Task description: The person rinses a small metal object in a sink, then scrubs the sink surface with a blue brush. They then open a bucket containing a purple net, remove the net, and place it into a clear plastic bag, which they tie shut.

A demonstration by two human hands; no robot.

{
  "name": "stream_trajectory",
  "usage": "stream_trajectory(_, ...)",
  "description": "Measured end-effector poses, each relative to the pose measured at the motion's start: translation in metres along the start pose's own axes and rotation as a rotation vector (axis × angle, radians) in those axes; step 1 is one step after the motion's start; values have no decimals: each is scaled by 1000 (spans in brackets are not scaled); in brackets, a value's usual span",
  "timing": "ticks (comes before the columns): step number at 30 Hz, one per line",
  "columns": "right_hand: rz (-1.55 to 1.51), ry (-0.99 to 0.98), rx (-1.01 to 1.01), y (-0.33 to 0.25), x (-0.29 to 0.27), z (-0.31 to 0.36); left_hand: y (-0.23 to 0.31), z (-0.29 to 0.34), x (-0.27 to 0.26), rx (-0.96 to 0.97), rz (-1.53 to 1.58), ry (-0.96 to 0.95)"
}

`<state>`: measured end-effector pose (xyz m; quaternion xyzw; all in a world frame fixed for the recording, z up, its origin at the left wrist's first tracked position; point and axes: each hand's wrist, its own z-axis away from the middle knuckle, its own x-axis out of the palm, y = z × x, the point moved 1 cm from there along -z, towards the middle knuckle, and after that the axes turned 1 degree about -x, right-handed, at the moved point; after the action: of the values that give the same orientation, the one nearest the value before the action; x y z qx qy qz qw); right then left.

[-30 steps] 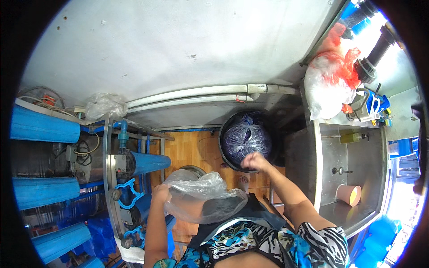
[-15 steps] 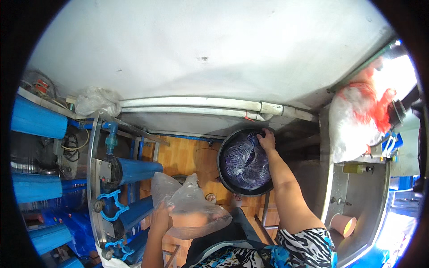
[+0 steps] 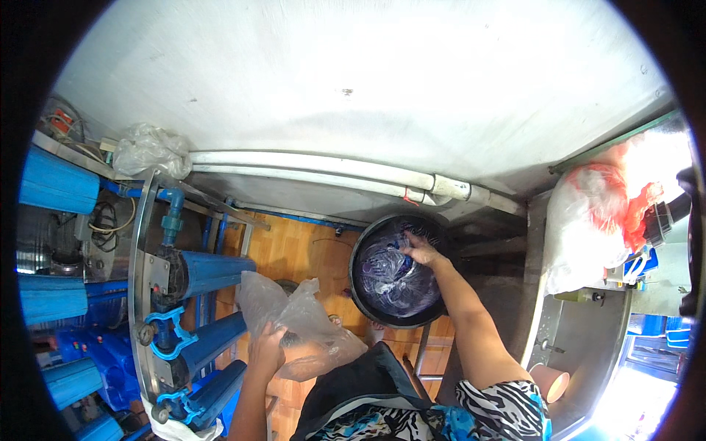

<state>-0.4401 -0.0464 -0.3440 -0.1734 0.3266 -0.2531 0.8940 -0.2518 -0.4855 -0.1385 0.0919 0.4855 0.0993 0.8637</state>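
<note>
A clear plastic bag (image 3: 312, 334), crumpled and see-through, hangs low in front of me on the left. My left hand (image 3: 268, 348) grips it, fingers closed on its near side. To the right, a round black basin (image 3: 358, 294) holds a bundle of shiny clear plastic with purple-blue contents (image 3: 393, 283); what exactly these are I cannot make out. Inside the basin's far right part, my right hand (image 3: 422, 251) reaches down onto the bundle, with thumb and fingers closing on its gathered top.
Blue filter housings (image 3: 217, 273) on a metal frame (image 3: 141, 294) line the left. White pipes (image 3: 316, 166) run along the wall. On the right stand a steel sink (image 3: 588, 353) with a pinkish cup (image 3: 550, 382) and hanging white-and-red plastic bags (image 3: 588, 228).
My right hand has moved from the basin's far rim inward onto the plastic bundle. The left hand keeps its hold on the clear bag. The whole view has shifted slightly.
</note>
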Motion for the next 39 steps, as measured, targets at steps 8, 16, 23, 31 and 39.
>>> stream_trajectory(8, 186, -319, 27, -35, 4, 53, 10, -10, -7, 6, -4, 4)
stream_trajectory(16, 496, 102, 73, -47, 40, 57, 18, -14, -6, 23, -13, 31)
stream_trajectory(23, 529, 58, -49, -57, 25, 19, 16, -8, -5, -10, -42, 45)
stream_trajectory(31, 497, -19, -157, -22, 56, -21, 15, 1, 8, -14, -24, 31)
stream_trajectory(39, 259, 263, -161, -14, 37, 7, 8, 20, 26, -110, 13, 27)
